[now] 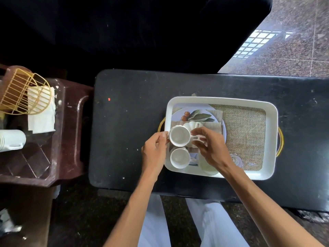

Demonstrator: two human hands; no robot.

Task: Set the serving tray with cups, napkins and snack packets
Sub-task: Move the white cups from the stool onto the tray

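Observation:
A white serving tray [270, 139] with gold handles lies on a black table [128, 122]; its floor carries a printed burlap and pumpkin picture. Two white cups stand at the tray's left end. The far cup [179, 136] sits between my hands: my left hand [154, 152] touches its left rim with the fingertips, and my right hand [210, 148] pinches its handle on the right. The near cup [179, 157] stands free just below it, handle turned right.
A brown plastic stool [67, 139] stands left of the table. On it are a gold wire basket [23, 93], white paper napkins [42, 114] and a stack of white cups [10, 139] lying on its side. Granite floor shows at upper right.

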